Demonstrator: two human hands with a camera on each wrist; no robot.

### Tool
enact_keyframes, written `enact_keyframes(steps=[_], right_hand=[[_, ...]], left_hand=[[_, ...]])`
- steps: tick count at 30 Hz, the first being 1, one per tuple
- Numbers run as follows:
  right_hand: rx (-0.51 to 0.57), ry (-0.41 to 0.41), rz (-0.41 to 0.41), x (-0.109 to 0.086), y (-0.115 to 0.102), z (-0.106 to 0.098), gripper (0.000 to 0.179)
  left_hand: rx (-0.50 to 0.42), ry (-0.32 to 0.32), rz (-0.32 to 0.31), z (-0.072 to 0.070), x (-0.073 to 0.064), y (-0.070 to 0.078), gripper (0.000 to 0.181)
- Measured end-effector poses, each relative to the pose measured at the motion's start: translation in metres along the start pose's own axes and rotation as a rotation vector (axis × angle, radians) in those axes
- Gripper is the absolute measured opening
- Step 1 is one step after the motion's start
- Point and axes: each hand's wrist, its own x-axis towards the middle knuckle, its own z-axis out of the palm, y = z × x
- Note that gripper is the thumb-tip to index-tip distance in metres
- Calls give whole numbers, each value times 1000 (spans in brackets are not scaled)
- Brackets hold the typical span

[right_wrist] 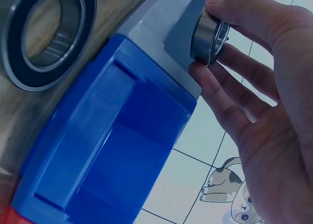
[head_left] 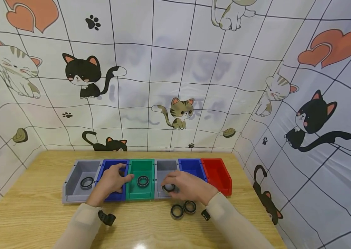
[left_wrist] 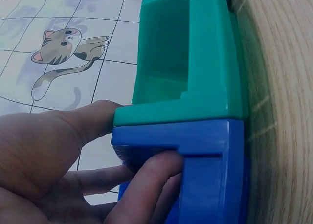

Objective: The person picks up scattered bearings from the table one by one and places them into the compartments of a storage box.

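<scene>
Over a grey bin (head_left: 167, 166), a bearing (right_wrist: 204, 40) is pinched by the right hand (head_left: 186, 185) — left hand (head_left: 112, 180) at a blue bin (head_left: 114, 196), its hold cannot be told.

The bearing (right_wrist: 203, 38) in the right hand (head_left: 188, 185) has a bright, polished metal outer ring, and the 2 bearings (head_left: 172, 212) on the counter (head_left: 144, 221) pair shiny metal rims with dark, matt faces. The 6 bins (head_left: 141, 196) are smooth moulded plastic with a soft sheen along their rims, while the counter shows wood grain under a lightly glossy finish that throws back a bright spot. Both sleeves (head_left: 79, 221) look like soft, matt cloth, and the creased wall covering (head_left: 138, 121) is a thin, printed sheet, though whether of cloth or plastic cannot be told.
</scene>
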Motion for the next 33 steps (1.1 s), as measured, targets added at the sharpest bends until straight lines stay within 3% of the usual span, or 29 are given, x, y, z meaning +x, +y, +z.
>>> enact_keyframes(steps=[10, 33], right_hand=[[-16, -26, 51, 15, 8, -2, 41], [-153, -66, 144, 55, 27, 22, 45]], left_hand=[[-39, -13, -19, 1, 1, -1, 78], [-25, 2, -17, 1, -1, 1, 77]])
